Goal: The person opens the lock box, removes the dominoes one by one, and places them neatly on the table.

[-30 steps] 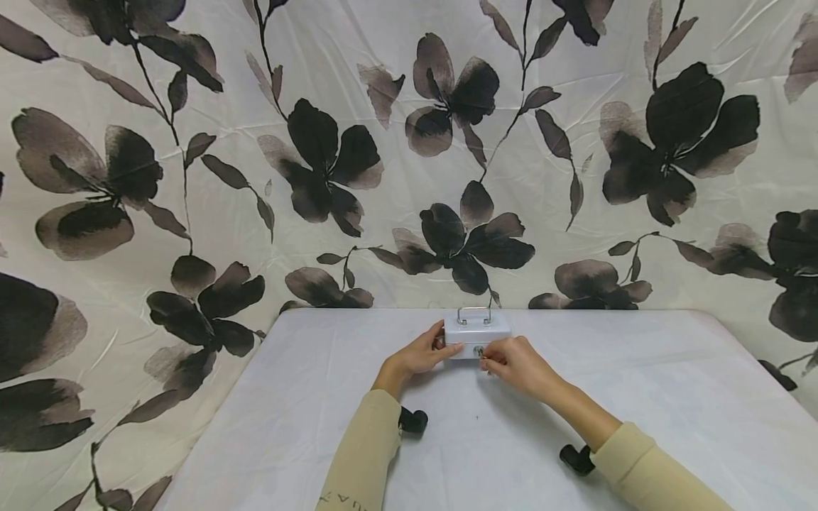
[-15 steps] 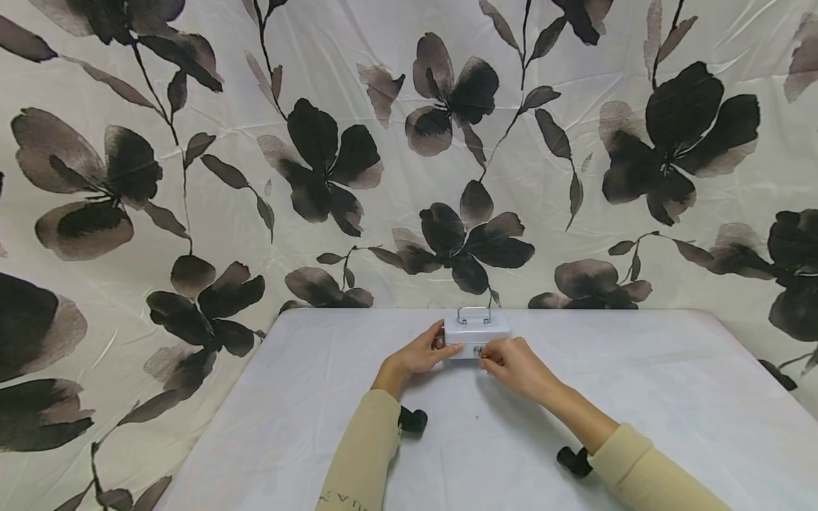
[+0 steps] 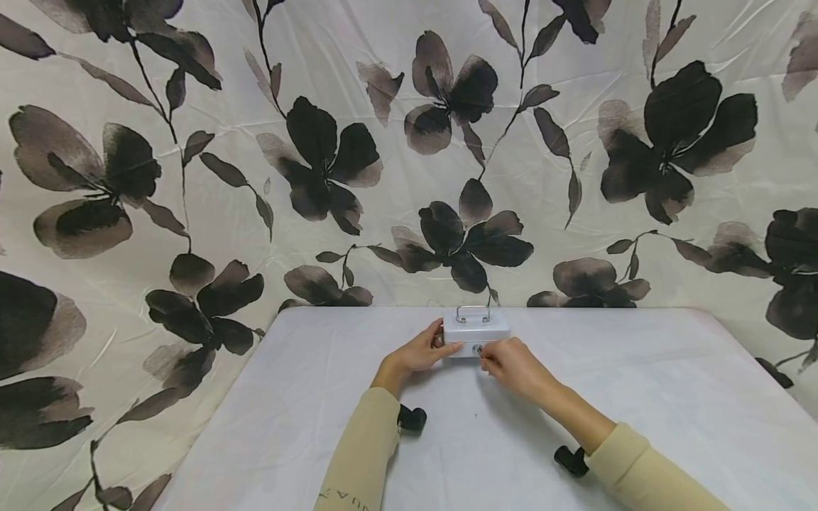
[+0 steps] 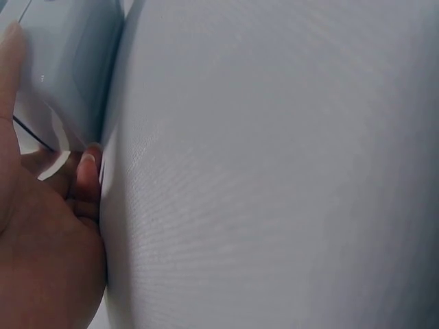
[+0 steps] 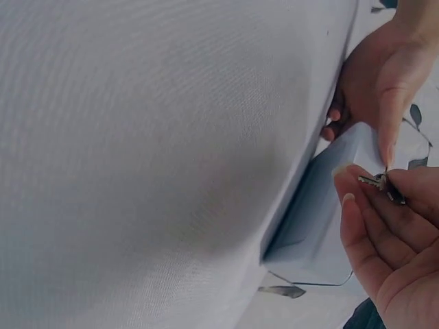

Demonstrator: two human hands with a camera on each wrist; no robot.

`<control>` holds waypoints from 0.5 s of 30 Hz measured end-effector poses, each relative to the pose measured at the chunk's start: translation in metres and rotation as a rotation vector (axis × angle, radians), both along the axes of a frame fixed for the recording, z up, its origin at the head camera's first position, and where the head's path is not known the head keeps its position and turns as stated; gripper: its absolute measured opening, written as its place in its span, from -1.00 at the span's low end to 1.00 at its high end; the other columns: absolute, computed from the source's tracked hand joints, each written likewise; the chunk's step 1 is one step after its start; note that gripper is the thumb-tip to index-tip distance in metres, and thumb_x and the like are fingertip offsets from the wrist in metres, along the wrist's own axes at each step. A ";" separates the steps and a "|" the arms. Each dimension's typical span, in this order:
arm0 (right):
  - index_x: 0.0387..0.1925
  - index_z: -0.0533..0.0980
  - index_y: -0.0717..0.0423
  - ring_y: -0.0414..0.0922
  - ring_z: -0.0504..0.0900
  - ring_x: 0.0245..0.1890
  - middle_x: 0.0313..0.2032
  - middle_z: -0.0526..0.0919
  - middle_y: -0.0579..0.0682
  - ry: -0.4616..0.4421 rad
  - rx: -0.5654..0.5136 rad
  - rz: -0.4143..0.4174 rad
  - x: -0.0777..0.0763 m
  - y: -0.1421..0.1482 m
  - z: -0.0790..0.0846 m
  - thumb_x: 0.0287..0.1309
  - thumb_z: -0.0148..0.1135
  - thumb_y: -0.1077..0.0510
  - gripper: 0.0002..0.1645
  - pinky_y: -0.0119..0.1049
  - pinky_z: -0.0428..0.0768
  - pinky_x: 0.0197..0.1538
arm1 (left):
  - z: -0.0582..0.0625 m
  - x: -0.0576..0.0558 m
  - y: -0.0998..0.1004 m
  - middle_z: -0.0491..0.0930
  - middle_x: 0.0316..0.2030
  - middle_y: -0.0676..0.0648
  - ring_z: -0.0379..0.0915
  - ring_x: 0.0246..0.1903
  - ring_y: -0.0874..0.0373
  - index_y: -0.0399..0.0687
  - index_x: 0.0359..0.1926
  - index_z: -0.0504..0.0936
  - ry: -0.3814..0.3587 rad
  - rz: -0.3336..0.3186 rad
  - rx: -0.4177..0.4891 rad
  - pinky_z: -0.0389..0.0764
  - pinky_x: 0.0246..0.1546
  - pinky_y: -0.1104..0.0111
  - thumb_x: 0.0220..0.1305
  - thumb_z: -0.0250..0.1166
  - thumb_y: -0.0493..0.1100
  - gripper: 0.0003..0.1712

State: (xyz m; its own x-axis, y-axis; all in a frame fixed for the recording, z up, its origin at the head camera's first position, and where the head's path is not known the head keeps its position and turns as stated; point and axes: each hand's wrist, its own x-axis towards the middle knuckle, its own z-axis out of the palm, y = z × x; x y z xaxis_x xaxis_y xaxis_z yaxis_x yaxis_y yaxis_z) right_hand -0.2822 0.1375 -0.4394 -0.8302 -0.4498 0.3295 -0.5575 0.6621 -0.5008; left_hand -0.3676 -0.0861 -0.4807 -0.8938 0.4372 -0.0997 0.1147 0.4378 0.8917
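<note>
White box (image 3: 469, 333): far side of table (image 3: 287, 397), between hands | left hand (image 3: 418, 353): thumb on front, fingers curled round left side, gripping | right hand (image 3: 514, 365): fingers bent, pinching keys (image 5: 371, 181) at front lock (image 3: 477, 349)

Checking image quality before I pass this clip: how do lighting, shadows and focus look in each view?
Head view: fairly even light, soft shadows on the tabletop, box small but readable; left wrist view: cool and soft, darker toward the right edge, tiny glint on the box; right wrist view: broad shadow across the tabletop, key with teeth discernible.
</note>
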 end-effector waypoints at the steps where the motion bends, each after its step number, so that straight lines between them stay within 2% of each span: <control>1: -0.41 0.68 0.29 -0.32 0.44 -0.57 -0.50 0.71 -0.01 0.006 0.009 0.000 0.000 0.000 -0.001 0.23 0.30 0.42 -0.88 -0.41 0.46 -0.47 | 0.000 0.000 0.000 0.42 0.14 -0.09 0.28 0.09 0.06 -0.05 0.59 0.09 0.000 0.001 -0.004 0.25 0.16 0.15 0.38 0.34 0.17 -0.04; 6: -0.40 0.68 0.31 -0.31 0.60 -0.54 -0.51 0.73 -0.01 -0.041 -0.046 -0.024 0.001 -0.001 -0.004 0.23 0.28 0.43 -0.88 -0.41 0.54 -0.46 | 0.000 0.002 0.001 0.38 0.27 -0.10 0.26 0.16 0.05 -0.05 0.59 0.08 0.002 0.000 -0.016 0.22 0.28 0.12 0.38 0.32 0.19 -0.03; 8: -0.42 0.68 0.31 -0.31 0.62 -0.54 -0.51 0.73 0.00 -0.047 -0.064 -0.036 0.002 -0.002 -0.004 0.22 0.27 0.43 -0.87 -0.42 0.55 -0.46 | 0.000 0.002 0.001 0.39 0.26 -0.11 0.26 0.15 0.05 -0.07 0.58 0.08 0.005 -0.008 -0.017 0.23 0.27 0.13 0.39 0.32 0.18 -0.04; 12: -0.49 0.65 0.25 -0.32 0.46 -0.60 -0.57 0.63 -0.08 0.028 -0.006 -0.039 0.003 -0.005 -0.003 0.22 0.28 0.42 -0.83 -0.43 0.44 -0.50 | 0.000 0.001 0.001 0.41 0.17 -0.11 0.28 0.10 0.07 -0.11 0.56 0.09 0.019 -0.015 -0.003 0.26 0.18 0.18 0.41 0.32 0.13 -0.08; 15: -0.51 0.63 0.22 -0.31 0.42 -0.61 -0.57 0.62 -0.07 0.030 -0.011 -0.054 0.004 -0.007 -0.001 0.21 0.27 0.42 -0.81 -0.41 0.41 -0.51 | -0.001 -0.001 0.000 0.41 0.18 -0.11 0.28 0.11 0.07 -0.12 0.56 0.10 0.019 -0.014 0.009 0.24 0.21 0.19 0.41 0.33 0.11 -0.08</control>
